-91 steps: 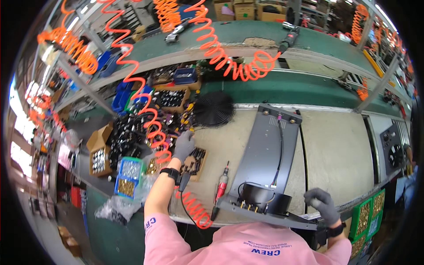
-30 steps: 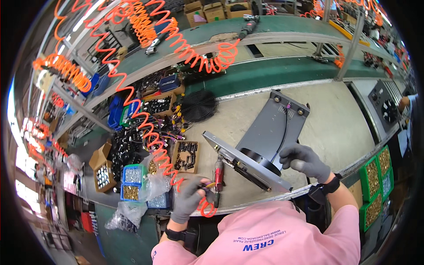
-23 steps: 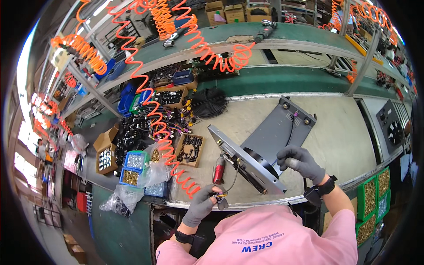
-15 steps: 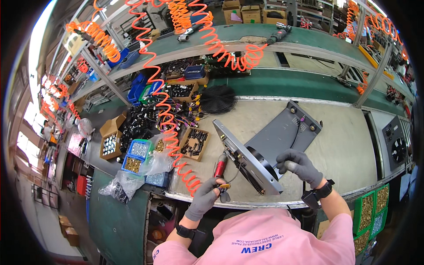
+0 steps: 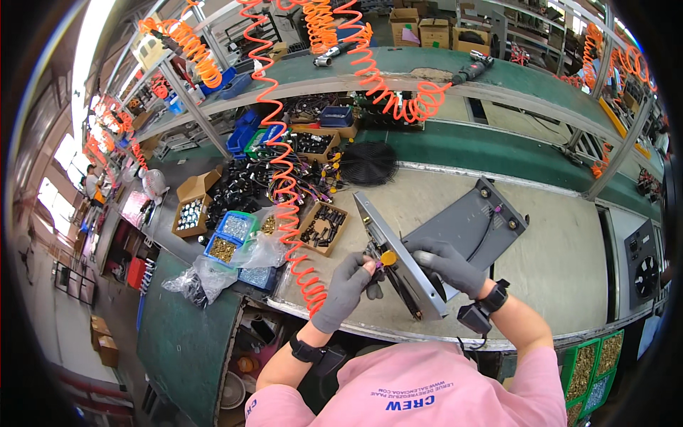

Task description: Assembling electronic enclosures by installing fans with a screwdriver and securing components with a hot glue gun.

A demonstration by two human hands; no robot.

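A grey metal panel (image 5: 407,255) stands tilted on edge in front of me, with dark parts and wires on its left face. At that face my left hand (image 5: 347,290), in a grey glove with bare fingertips, pinches a small part with a round yellow disc (image 5: 388,258). On the panel's other side is my right hand (image 5: 449,267), gloved too, its fingers curled together against the panel; what they hold is hidden. Behind it lies a flat grey metal plate (image 5: 462,222) with a dark cable (image 5: 489,231) on it.
Left of the panel sits a carton of black parts (image 5: 324,228). Beyond are cable bundles, blue screw bins (image 5: 231,235) and a round black grille (image 5: 368,164). An orange coiled hose (image 5: 287,192) hangs down on the left. Green bins of screws (image 5: 594,366) stand at the right.
My left hand has risen toward the panel with the yellow-disc part. My right hand has moved left against the panel's other side. The view has shifted slightly; the red-handled tool is now out of sight.
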